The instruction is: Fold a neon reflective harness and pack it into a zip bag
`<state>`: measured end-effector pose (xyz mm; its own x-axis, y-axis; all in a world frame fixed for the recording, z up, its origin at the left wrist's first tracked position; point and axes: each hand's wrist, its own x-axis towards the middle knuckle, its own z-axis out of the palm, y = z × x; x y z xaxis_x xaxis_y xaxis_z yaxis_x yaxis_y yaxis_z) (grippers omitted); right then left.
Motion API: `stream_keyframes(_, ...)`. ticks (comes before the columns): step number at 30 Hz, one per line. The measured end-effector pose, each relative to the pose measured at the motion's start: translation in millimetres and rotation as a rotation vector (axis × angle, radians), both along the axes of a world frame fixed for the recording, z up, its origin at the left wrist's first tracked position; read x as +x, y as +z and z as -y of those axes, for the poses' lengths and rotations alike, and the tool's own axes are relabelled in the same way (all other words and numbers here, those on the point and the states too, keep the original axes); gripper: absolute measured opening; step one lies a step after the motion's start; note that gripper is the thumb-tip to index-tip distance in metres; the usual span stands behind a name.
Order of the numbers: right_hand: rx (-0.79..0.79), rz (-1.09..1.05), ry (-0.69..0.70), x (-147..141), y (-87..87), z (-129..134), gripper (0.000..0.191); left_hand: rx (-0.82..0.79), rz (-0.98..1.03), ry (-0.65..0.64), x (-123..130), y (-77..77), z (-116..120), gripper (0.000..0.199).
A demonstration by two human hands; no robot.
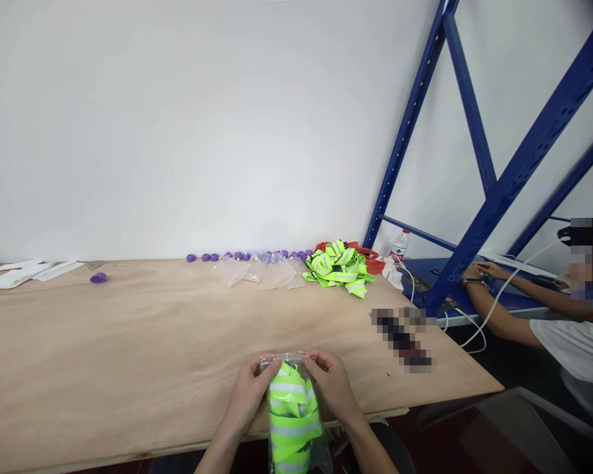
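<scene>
A clear plastic bag (292,357) with a folded neon-green and silver striped strap (292,411) inside hangs at the table's front edge. My left hand (251,390) pinches the left corner of the bag's top between thumb and fingers. On the other corner, my right hand (332,382) has the same kind of pinch. The bag's mouth is stretched between both hands, and I cannot tell whether it is sealed. The lower part of the bag drops past the table edge and out of the picture.
A heap of neon-green straps (337,266) lies at the back right, beside clear bags (277,271) and several purple rolls (206,257). White strips (22,273) lie at the far left. A blue rack (467,257) stands right, with a co-worker's arms (507,309) beyond it.
</scene>
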<state>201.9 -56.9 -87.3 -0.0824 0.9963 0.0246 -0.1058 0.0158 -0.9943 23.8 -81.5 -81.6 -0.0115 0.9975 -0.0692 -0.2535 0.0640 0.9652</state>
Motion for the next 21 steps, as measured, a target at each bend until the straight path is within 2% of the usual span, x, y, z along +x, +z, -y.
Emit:
stream_keyframes(9,0.002,0.063,0.110,1,13.9,3,0.041,-0.005,0.025,0.037,2,-4.7,3,0.045)
stream_keyframes(16,0.010,0.059,0.052,-2,6.8,4,0.039,0.025,0.031,0.071,0,-4.8,5,0.047)
stream_keyframes(21,0.014,0.055,-0.001,-9,6.3,7,0.037,0.023,0.108,0.006,6,-8.5,6,0.045)
